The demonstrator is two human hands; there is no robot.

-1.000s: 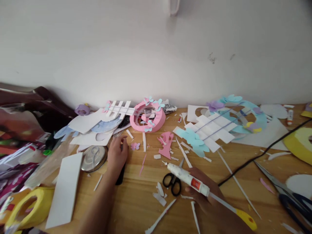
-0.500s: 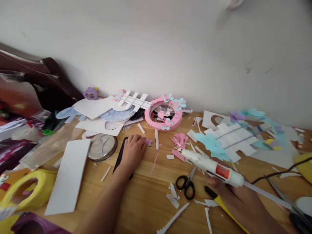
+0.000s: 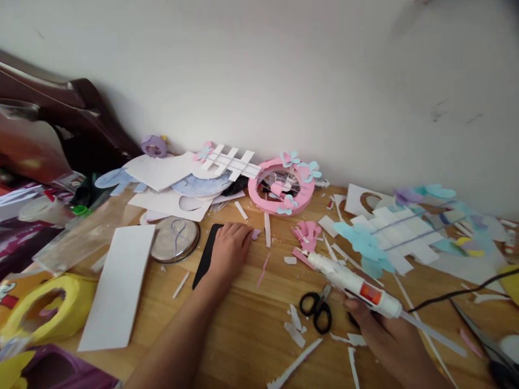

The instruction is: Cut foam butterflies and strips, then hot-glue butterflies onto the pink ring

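Note:
My left hand (image 3: 231, 254) rests over a black flat object (image 3: 206, 258) on the wooden table, its fingers pressed together at a small purple paper piece (image 3: 255, 234). My right hand (image 3: 385, 335) is wrapped round a white glue gun (image 3: 340, 274), whose nozzle points up and left towards crumpled pink paper (image 3: 307, 234). A clear glue stick (image 3: 433, 333) sticks out of the gun's rear. Beyond my left hand, a pink ring with paper flowers (image 3: 259, 195) is joined to a white slatted paper strip (image 3: 231, 163).
Black-handled scissors (image 3: 316, 310) lie below the glue gun. Left are a round metal tin (image 3: 174, 237), a white board (image 3: 119, 286) and a yellow ring (image 3: 75, 310). Blue flowers with white slats (image 3: 397, 232) lie right, near a black cable (image 3: 458, 292) and larger scissors (image 3: 482, 337).
The view has shifted, so most things appear slightly farther right. My left hand stays at the purple piece, and my right hand still holds the glue gun. The yellow-handled tool is no longer visible.

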